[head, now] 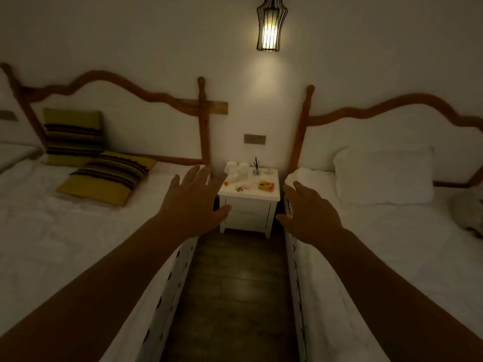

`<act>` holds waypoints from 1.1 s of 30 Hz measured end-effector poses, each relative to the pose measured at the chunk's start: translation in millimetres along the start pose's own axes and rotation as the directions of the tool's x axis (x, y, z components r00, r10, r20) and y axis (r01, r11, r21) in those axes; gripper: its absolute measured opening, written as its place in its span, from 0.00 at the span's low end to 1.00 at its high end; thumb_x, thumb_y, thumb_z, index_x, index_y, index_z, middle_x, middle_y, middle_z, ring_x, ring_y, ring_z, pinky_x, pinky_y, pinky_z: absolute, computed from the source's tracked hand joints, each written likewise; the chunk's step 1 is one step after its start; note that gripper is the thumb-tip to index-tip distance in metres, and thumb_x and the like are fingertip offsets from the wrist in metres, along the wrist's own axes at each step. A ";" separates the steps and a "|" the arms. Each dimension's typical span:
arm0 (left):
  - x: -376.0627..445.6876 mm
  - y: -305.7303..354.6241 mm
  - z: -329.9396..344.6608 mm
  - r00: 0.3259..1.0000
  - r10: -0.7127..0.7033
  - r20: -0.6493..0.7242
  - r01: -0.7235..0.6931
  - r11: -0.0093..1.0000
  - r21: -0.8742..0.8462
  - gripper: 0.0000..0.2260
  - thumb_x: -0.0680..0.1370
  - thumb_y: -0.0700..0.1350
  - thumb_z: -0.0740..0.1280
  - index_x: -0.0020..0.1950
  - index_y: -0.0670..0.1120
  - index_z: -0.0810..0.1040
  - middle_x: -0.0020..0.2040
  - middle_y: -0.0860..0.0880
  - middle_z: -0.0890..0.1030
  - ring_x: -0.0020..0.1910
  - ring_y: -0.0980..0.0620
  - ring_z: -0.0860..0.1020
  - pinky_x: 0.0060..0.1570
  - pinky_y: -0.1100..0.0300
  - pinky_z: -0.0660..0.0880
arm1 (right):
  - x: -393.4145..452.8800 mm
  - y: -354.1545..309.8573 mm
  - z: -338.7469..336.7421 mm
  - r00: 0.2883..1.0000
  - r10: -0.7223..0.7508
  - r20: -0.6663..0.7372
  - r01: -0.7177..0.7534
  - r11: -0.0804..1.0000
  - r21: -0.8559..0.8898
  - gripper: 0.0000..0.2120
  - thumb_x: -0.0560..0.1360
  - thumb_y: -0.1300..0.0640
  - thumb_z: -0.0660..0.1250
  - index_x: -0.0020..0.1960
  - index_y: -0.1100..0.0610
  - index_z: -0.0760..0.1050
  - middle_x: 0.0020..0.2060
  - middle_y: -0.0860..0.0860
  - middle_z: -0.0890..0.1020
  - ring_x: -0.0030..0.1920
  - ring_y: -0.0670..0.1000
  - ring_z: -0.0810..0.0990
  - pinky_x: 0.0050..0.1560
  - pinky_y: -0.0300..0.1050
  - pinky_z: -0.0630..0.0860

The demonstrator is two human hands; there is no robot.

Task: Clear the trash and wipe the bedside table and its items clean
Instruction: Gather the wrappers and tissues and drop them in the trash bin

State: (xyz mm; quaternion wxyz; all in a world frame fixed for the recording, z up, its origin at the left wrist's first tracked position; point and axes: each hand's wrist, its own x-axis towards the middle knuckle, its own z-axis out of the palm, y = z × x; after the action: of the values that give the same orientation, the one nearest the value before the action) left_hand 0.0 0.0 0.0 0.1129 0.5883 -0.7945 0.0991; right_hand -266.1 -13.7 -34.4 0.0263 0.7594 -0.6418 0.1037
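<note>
- Between two white-sheeted beds, at 12 o'clock from the viewer, stands the small white wooden bedside table (248, 196) against the wall, well apart from both hands.
- On the table top: a yellow-and-orange crumpled wrapper (266, 185) toward 3 o'clock, a small brownish scrap (239, 188) at the front, a tiny orange bit (226, 183) at the 9 o'clock edge.
- At the back of the table stand white cups (237, 168) at 11 o'clock and a small glass reed diffuser with dark sticks (256, 167) at 1 o'clock.
- The left hand (192, 202) is raised over the left bed's edge, its grip wide open with fingers spread, holding nothing.
- The right hand (309, 211) is raised over the right bed's edge, its grip likewise open, fingers loosely extended, holding nothing.
- Two yellow striped cushions (107, 176) lie on the left bed at 10 o'clock; a white pillow (383, 176) lies on the right bed at 2 o'clock.
- A lit black wire-cage wall lamp (271, 24) hangs above the table; dark wooden floor (235, 296) runs between the beds.
</note>
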 end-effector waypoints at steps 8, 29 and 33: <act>101.8 -70.4 81.6 0.998 0.044 0.053 -0.043 0.999 -0.025 0.34 0.73 0.67 0.59 0.74 0.54 0.55 0.76 0.44 0.62 0.75 0.41 0.59 0.69 0.37 0.60 | 108.1 -14.1 67.2 0.988 0.096 0.121 -0.093 0.995 -0.026 0.38 0.73 0.37 0.65 0.75 0.49 0.54 0.75 0.52 0.61 0.72 0.57 0.64 0.65 0.58 0.68; 376.9 -126.2 294.4 0.946 0.064 0.317 -0.036 0.995 -0.093 0.32 0.75 0.65 0.60 0.75 0.53 0.58 0.76 0.45 0.60 0.74 0.42 0.61 0.69 0.42 0.62 | 398.0 81.5 237.1 0.915 0.128 0.382 -0.158 0.986 0.049 0.33 0.73 0.41 0.66 0.72 0.50 0.58 0.69 0.51 0.68 0.65 0.56 0.69 0.59 0.56 0.73; 431.8 -122.2 334.5 0.911 0.037 0.411 0.010 0.994 -0.110 0.32 0.75 0.64 0.60 0.76 0.54 0.57 0.77 0.45 0.60 0.74 0.42 0.60 0.69 0.40 0.62 | 456.5 114.9 265.4 0.892 0.107 0.440 -0.147 0.987 0.058 0.32 0.72 0.42 0.67 0.72 0.50 0.59 0.66 0.51 0.69 0.63 0.55 0.71 0.59 0.56 0.74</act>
State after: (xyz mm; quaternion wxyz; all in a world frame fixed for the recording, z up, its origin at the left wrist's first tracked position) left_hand -25.9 -526.3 -188.5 -0.0256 0.5834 -0.8087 -0.0703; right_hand -275.3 -522.2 -217.1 -0.1587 0.7201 -0.6743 -0.0382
